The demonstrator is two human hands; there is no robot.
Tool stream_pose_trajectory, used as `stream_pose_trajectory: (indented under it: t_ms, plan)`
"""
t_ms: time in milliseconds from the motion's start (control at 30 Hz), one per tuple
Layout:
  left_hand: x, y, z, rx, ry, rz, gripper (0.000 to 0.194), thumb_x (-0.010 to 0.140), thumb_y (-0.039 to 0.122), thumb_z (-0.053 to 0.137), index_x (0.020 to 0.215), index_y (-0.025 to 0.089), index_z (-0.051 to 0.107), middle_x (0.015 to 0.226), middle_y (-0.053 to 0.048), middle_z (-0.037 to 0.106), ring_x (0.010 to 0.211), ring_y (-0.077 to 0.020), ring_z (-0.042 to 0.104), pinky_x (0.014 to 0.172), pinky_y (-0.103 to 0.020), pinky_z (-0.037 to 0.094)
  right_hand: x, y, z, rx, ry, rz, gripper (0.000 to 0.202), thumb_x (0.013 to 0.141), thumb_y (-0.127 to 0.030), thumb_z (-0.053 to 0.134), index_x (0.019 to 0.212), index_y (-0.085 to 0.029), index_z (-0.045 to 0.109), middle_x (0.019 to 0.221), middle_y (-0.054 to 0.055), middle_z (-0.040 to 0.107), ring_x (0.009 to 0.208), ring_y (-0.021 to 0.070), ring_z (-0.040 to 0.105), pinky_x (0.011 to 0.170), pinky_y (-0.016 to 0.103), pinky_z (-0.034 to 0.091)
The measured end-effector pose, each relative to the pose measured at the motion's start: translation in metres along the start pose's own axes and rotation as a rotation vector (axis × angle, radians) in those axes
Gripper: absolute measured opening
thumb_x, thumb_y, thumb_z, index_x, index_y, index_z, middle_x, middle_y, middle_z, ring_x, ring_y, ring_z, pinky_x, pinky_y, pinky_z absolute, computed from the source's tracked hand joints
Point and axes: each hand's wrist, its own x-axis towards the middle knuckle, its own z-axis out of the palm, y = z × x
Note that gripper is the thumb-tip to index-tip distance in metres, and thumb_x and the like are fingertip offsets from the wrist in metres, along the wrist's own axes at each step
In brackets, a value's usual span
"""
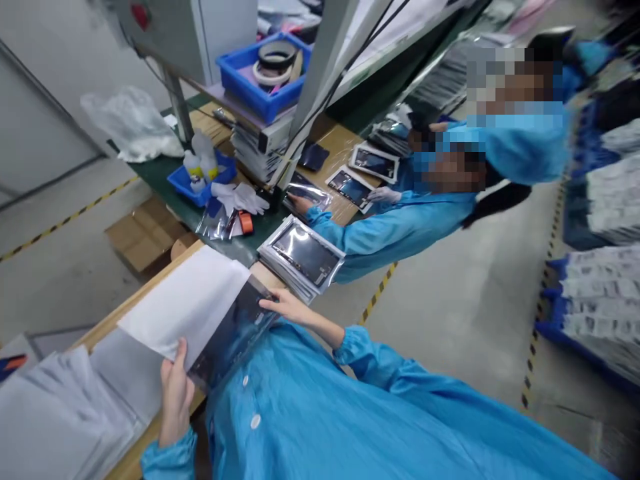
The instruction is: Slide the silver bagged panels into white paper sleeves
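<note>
A dark, glossy screen panel in clear film (230, 333) is held in front of the blue coat, tilted. My right hand (291, 307) grips its far right end, thumb on top. At the opposite end my left hand (176, 390) is closed on its edge, its thumb by the corner of a white sheet (185, 300). That sheet lies along the panel's far side, over the wooden-edged bench; whether it is joined to the panel I cannot tell. Beyond my right hand stands a stack of wrapped screen panels (305, 252).
White sheets (65, 407) are piled at lower left. A co-worker in blue (400, 230) handles panels at the green bench. White gloves (240, 199), a blue tray of bottles (200, 183) and a metal post (320, 87) stand ahead. A cardboard box (145, 233) sits on the floor.
</note>
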Motion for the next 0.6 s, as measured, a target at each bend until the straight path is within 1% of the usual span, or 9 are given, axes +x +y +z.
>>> stream_pose_trajectory:
  t_ms: [33, 67, 133, 267, 367, 467, 600]
  plan:
    - [-0.001, 0.003, 0.002, 0.012, -0.021, -0.021, 0.015, 0.103, 0.024, 0.077, 0.116, 0.017, 0.079, 0.119, -0.007, 0.088, 0.148, -0.0278, 0.071, 0.14, -0.055, 0.043, -0.001, 0.002, -0.002, -0.014, 0.005, -0.009, 0.077, 0.081, -0.089, 0.083, 0.104, -0.016, 0.08, 0.09, 0.003, 0.078, 0.084, 0.0204, 0.07, 0.084, 0.034, 0.059]
    - [-0.002, 0.007, 0.005, 0.027, -0.049, -0.027, 0.015, 0.105, 0.023, 0.074, 0.117, 0.017, 0.079, 0.121, -0.008, 0.087, 0.151, -0.0278, 0.069, 0.14, -0.054, 0.043, -0.001, 0.003, -0.004, -0.028, 0.008, -0.018, 0.077, 0.082, -0.09, 0.08, 0.1, -0.016, 0.079, 0.089, 0.002, 0.076, 0.083, 0.0193, 0.067, 0.084, 0.033, 0.057]
    - [-0.003, 0.016, 0.008, 0.051, -0.081, -0.013, 0.016, 0.107, 0.024, 0.071, 0.119, 0.02, 0.08, 0.125, -0.008, 0.087, 0.156, -0.0272, 0.065, 0.141, -0.052, 0.041, 0.001, 0.006, -0.008, -0.064, 0.0, -0.029, 0.074, 0.084, -0.09, 0.079, 0.095, -0.017, 0.076, 0.085, 0.001, 0.073, 0.081, 0.0179, 0.063, 0.082, 0.032, 0.053]
    - [0.005, 0.027, 0.009, 0.09, -0.081, 0.018, 0.018, 0.106, 0.026, 0.072, 0.122, 0.022, 0.08, 0.132, -0.007, 0.086, 0.159, -0.0282, 0.062, 0.14, -0.049, 0.043, 0.004, 0.007, -0.014, -0.057, -0.031, -0.012, 0.07, 0.087, -0.085, 0.08, 0.099, -0.016, 0.078, 0.089, 0.002, 0.073, 0.083, 0.0184, 0.062, 0.079, 0.03, 0.05]
    - [0.015, 0.028, 0.005, 0.148, -0.111, 0.04, 0.021, 0.1, 0.029, 0.077, 0.12, 0.024, 0.08, 0.133, -0.007, 0.086, 0.156, -0.029, 0.065, 0.138, -0.048, 0.045, 0.005, 0.008, -0.013, -0.016, -0.05, 0.009, 0.07, 0.086, -0.083, 0.083, 0.102, -0.015, 0.08, 0.089, 0.002, 0.074, 0.082, 0.0176, 0.062, 0.078, 0.029, 0.049]
    - [0.025, 0.024, -0.001, 0.196, -0.139, 0.05, 0.029, 0.092, 0.034, 0.085, 0.119, 0.028, 0.081, 0.134, -0.005, 0.086, 0.155, -0.0299, 0.066, 0.137, -0.047, 0.046, 0.007, 0.011, -0.011, 0.017, -0.056, 0.024, 0.074, 0.081, -0.085, 0.086, 0.102, -0.015, 0.081, 0.085, 0.001, 0.073, 0.077, 0.0159, 0.06, 0.075, 0.028, 0.047]
    - [0.033, 0.019, -0.003, 0.225, -0.143, -0.015, 0.037, 0.085, 0.04, 0.092, 0.12, 0.035, 0.08, 0.144, -0.001, 0.083, 0.156, -0.0294, 0.064, 0.137, -0.044, 0.046, 0.007, 0.019, -0.003, 0.08, -0.002, 0.051, 0.075, 0.075, -0.087, 0.09, 0.097, -0.016, 0.082, 0.082, 0.0, 0.073, 0.076, 0.017, 0.06, 0.076, 0.03, 0.048]
